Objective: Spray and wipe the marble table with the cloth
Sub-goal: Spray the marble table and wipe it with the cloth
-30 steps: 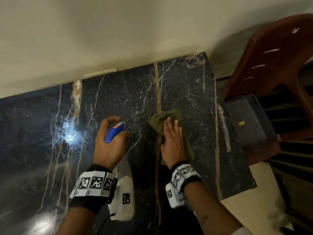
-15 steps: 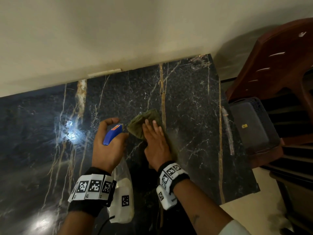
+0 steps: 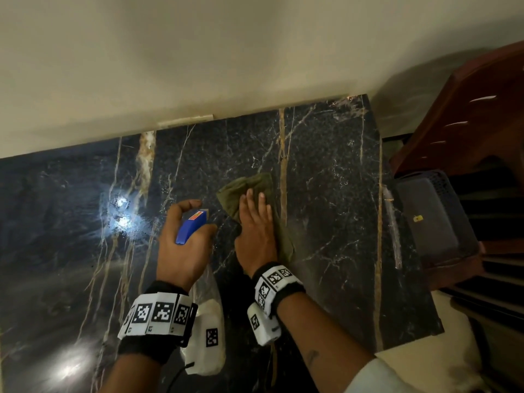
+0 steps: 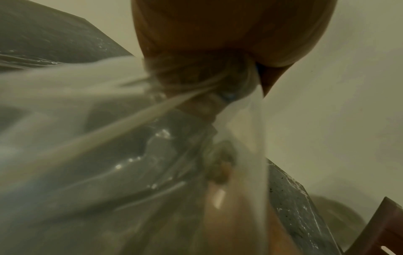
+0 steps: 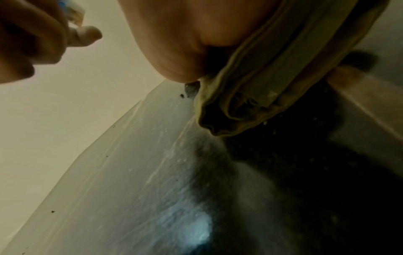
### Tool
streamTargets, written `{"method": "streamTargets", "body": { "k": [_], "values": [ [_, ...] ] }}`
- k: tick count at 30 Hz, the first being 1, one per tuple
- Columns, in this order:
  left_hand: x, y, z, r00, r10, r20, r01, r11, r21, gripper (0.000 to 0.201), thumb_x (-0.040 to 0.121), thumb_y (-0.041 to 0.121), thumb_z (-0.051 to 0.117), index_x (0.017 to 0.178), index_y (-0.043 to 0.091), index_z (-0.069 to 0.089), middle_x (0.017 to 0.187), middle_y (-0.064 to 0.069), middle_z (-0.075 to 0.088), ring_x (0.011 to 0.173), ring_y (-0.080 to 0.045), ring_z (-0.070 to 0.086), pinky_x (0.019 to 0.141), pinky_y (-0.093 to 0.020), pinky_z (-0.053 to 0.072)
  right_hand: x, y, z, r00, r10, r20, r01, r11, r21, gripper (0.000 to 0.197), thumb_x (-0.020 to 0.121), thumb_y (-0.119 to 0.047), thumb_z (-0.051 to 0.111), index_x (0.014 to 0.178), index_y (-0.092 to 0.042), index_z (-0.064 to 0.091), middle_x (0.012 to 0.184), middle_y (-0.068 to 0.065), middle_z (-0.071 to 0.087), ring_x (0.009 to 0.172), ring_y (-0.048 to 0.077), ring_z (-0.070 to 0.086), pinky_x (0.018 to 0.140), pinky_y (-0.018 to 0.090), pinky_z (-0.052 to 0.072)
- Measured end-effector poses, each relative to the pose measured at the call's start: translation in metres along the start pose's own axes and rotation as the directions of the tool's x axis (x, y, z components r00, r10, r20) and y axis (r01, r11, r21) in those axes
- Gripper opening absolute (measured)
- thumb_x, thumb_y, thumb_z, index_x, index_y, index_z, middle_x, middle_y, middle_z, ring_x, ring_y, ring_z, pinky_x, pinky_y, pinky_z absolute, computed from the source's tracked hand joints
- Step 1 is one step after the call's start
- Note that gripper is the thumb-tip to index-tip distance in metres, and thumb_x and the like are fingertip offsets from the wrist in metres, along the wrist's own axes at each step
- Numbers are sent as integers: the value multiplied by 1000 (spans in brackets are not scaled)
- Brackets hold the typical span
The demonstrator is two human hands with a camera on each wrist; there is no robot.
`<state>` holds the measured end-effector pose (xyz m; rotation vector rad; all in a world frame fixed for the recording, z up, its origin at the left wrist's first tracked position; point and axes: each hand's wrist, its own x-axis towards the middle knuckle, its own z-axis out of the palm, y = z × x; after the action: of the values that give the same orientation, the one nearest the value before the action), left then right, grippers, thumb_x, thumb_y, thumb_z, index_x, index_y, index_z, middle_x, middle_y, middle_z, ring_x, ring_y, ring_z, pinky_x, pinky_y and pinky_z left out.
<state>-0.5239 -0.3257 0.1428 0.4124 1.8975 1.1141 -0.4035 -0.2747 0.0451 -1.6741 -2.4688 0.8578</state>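
The black marble table [image 3: 326, 171] with white and gold veins runs along a cream wall. An olive-green cloth [image 3: 249, 188] lies crumpled on it near the middle. My right hand [image 3: 255, 219] presses flat on the cloth with straight fingers. My left hand [image 3: 184, 236] grips a spray bottle with a blue head [image 3: 191, 226] just left of the cloth, held above the marble. In the left wrist view the clear bottle body [image 4: 152, 146] fills the frame under my palm. The right wrist view shows the folded cloth [image 5: 261, 89] under my palm, with the bottle's white nozzle [image 5: 85, 36] at upper left.
A dark red-brown chair [image 3: 476, 114] stands right of the table, with a dark perforated plastic tray [image 3: 431, 219] on its seat. The table's right edge [image 3: 381, 222] runs close to the chair. Bright light glare [image 3: 122, 211] shines on the marble at left. The wall [image 3: 226, 52] bounds the far side.
My right hand slid the cloth left toward the bottle, then back a little to the right and away from me. The left hand with the bottle stayed nearly in place.
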Motion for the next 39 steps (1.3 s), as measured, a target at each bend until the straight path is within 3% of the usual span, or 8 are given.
{"method": "streamTargets", "body": {
  "k": [5, 10, 13, 17, 23, 28, 33, 39],
  "values": [
    [8, 9, 0, 1000, 3, 1, -3, 1000, 7, 42, 72, 17, 65, 112, 28, 60, 67, -4, 57, 54, -18, 51, 53, -34, 45, 13, 34, -26, 996, -89, 12, 89, 994, -65, 87, 84, -5, 59, 158, -13, 15, 167, 3, 5, 153, 26, -2, 125, 43, 4],
    [19, 14, -15, 999, 37, -39, -37, 999, 3, 40, 87, -3, 63, 119, 21, 58, 72, -9, 56, 57, -19, 52, 48, -28, 46, 57, 75, -59, 960, 217, -175, -224, 974, -21, 75, 89, -4, 53, 157, -10, 20, 166, 6, 9, 153, 30, 2, 125, 45, 5],
    [21, 11, -19, 998, 33, -51, -33, 999, 11, 41, 89, -6, 61, 121, 19, 57, 70, -10, 54, 54, -17, 50, 45, -26, 45, 56, 51, -46, 958, 232, -168, -233, 972, 11, 79, 89, -4, 55, 157, -10, 16, 166, 7, 5, 153, 30, -1, 125, 45, 2],
    [19, 4, -22, 998, 31, -60, -31, 1000, 8, 41, 86, -2, 63, 120, 20, 59, 66, -7, 55, 51, -15, 49, 51, -31, 43, 15, -6, -8, 998, -60, 26, 62, 996, -66, 88, 87, -10, 60, 158, -12, 9, 166, 7, -3, 152, 30, -9, 124, 46, 0],
    [17, 1, -27, 997, 12, -74, -12, 1000, 5, 41, 86, -5, 63, 119, 18, 60, 58, 0, 56, 46, -11, 50, 47, -28, 43, 6, -3, -4, 920, -353, 171, 366, 929, -50, 76, 84, -7, 38, 157, -12, 20, 166, 2, 9, 153, 25, 1, 125, 40, 1],
    [16, 1, -37, 997, 21, -72, -19, 999, 33, 40, 89, -3, 63, 120, 22, 59, 68, -6, 58, 53, -16, 53, 50, -30, 45, 45, 30, -33, 998, -31, -63, 33, 999, 31, 83, 84, 4, 57, 157, -13, 21, 166, 3, 11, 153, 26, 4, 125, 45, 8],
    [16, -5, -38, 997, 20, -74, -19, 1000, 17, 40, 89, -4, 63, 120, 21, 59, 66, -6, 56, 55, -19, 51, 52, -31, 44, 71, 33, -40, 963, 194, -185, -181, 980, 81, 77, 85, 4, 50, 156, -11, 22, 166, 5, 11, 153, 29, 2, 124, 48, 7],
    [12, -2, -19, 999, 0, -50, 1, 1000, 12, 39, 72, 14, 65, 107, 31, 61, 62, -2, 54, 56, -22, 50, 56, -38, 44, 39, 20, -20, 984, -175, 42, 175, 985, -2, 88, 80, 4, 55, 157, -13, 18, 166, 1, 6, 153, 24, -2, 125, 42, 2]
  ]
}}
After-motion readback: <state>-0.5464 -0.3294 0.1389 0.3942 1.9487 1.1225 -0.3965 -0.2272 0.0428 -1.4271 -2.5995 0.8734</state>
